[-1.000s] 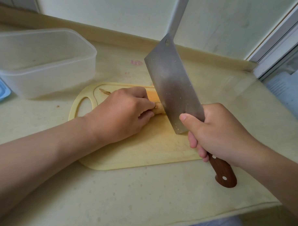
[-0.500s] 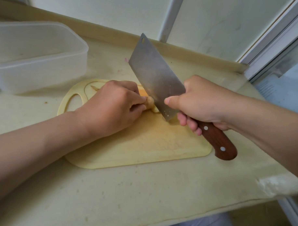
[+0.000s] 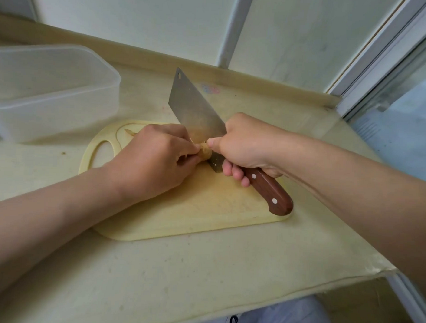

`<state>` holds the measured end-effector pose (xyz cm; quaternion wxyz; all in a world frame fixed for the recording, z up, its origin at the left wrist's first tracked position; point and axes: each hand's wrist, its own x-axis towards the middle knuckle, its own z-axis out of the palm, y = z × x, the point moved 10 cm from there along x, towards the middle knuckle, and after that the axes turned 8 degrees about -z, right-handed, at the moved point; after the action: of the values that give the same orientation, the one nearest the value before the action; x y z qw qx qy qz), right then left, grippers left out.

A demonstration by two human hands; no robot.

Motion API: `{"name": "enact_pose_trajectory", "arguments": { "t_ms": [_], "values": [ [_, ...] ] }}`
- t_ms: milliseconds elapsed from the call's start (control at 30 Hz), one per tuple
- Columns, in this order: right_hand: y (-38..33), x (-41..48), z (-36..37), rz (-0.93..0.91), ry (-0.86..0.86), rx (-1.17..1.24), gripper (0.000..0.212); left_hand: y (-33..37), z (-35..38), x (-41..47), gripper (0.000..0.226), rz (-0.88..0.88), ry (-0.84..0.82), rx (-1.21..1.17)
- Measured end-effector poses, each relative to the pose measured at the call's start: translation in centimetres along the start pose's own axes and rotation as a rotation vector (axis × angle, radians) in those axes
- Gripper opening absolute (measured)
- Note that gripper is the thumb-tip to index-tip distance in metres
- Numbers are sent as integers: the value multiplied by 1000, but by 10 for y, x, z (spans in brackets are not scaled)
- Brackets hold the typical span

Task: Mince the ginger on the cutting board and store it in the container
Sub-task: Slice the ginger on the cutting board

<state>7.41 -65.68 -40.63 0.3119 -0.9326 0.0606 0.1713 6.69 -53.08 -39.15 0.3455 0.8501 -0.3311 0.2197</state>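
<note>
Worktop (image 3: 179, 281): pale, scuffed, carrying everything noted below.

Container (image 3: 64, 115): clear plastic tub at the far left, lid off, well apart from the cutting. I see no ginger in it through the wall. Storing: not started.

Cutting board (image 3: 205, 209): cream plastic, grip hole to the left. No heap of minced pieces shows on its bare surface. Only a thin sliver (image 3: 131, 132) lies at the far left edge, and what it is I cannot tell. In my judgement mincing is at its first cuts. Slicing, fine chopping and the transfer to the tub all remain.

Knife (image 3: 194, 107): a broad cleaver. The blade stands on edge, slanting to the far left, with its near corner down at the board.

My right hand (image 3: 246, 143): wrapped round the wooden handle, thumb laid on the flat of the blade.

My left hand (image 3: 154, 164): fingers curled over the ginger, holding it down on the board, fingertips just beside the blade.

Ginger (image 3: 205, 152): mid-board, between my two hands and touching the blade. Only one knobbly tan end shows, and it looks whole and unsliced. The rest is hidden under my left hand.
</note>
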Motion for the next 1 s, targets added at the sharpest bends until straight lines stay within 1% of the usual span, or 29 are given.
{"name": "enact_pose_trajectory", "arguments": {
  "t_ms": [133,167,267,300,500,567,633,733,800,900,1000],
  "values": [
    [-2,3,2,21,-7,-30,32,-2,-1,-2,33,7,6,-15],
    [-2,3,2,25,-7,-34,32,-2,0,-2,33,5,3,-19],
    [-2,5,2,36,-16,-24,30,-3,1,-1,19,-6,-5,-23],
    [-2,5,2,41,-19,-19,30,-3,1,-1,18,-9,-9,-20],
    [23,-21,0,82,-46,12,31,-8,1,-1,28,-56,-24,-34],
    [32,-30,0,75,-17,37,29,-9,1,0,31,-65,-22,-35],
    [37,-36,-1,42,47,63,28,-9,2,0,33,-67,-30,-33],
    [39,-42,-4,-25,161,52,42,-10,3,0,25,-84,-53,-32],
    [38,-47,-5,-66,218,40,47,-11,4,0,22,-92,-59,-42],
    [39,-51,-5,-102,268,47,48,-14,3,1,21,-105,-53,-58],
    [40,-51,-5,-110,279,51,47,-14,3,1,19,-109,-54,-67]
  ]
}}
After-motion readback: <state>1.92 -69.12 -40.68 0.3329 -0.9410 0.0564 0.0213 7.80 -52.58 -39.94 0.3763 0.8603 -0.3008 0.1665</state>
